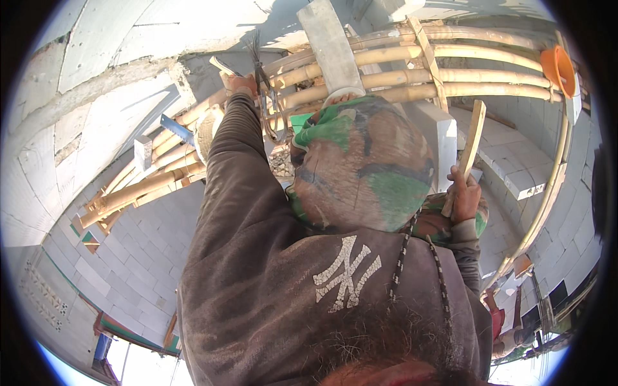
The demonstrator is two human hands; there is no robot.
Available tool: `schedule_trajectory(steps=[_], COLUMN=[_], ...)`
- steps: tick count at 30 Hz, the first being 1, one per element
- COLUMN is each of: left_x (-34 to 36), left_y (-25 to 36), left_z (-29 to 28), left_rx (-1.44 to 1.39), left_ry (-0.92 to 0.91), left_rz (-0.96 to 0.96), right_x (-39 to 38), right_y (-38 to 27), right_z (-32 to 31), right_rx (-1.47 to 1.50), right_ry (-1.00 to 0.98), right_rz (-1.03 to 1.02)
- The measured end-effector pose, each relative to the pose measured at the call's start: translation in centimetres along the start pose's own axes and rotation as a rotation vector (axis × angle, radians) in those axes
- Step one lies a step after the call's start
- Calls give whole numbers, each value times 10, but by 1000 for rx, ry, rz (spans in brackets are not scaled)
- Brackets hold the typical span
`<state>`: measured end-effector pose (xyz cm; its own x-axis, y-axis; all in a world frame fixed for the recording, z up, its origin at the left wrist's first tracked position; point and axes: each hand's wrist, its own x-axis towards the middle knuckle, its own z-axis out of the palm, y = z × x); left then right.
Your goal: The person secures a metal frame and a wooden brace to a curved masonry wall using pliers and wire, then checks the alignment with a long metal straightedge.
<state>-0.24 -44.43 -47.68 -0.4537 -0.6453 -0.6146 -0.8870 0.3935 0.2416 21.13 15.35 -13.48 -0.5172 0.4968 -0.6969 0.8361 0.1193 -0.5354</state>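
Note:
My left hand [239, 83] is raised on the far end of my outstretched arm, closed around a pale, thin object [222, 65] that I cannot make out, beside a bundle of dangling wires [259, 71]. My right hand [463, 199] grips an upright narrow wooden batten [476, 125] at the right. Camouflage fabric [360, 167], apparently over my bent leg, fills the middle between my arms. A pale plank [325, 42] crosses the bamboo poles [386, 56] ahead, and a short wooden slat [426, 51] lies across them.
An orange container [559, 71] sits at the right end of the bamboo. Grey block walls [116, 270] surround me, with more bamboo and timber [148, 186] at the left and a block ledge [508, 167] at the right. Another person in red [497, 315] is low at the right.

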Motion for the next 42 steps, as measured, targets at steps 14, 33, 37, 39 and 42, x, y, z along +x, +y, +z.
schedule_trajectory(steps=[14, 33, 37, 39, 42], left_x=[-54, -73, -99, -105, -196], left_y=[88, 95, 111, 114, 170], left_z=[-48, -98, -119, -132, -172], left_rx=[72, 73, -75, -128, -311], left_ry=[210, 390, 480, 595, 320], left_rz=[462, 273, 367, 551, 643], right_x=[5, 5, 2, -12, -46], right_y=[1, -5, -8, -21, -42], right_z=[5, 8, 7, 5, 6], right_rx=[-27, -11, -26, -23, 114], right_ry=[6, -12, -48, -89, -129], right_rz=[-50, -60, -111, -93, -58])
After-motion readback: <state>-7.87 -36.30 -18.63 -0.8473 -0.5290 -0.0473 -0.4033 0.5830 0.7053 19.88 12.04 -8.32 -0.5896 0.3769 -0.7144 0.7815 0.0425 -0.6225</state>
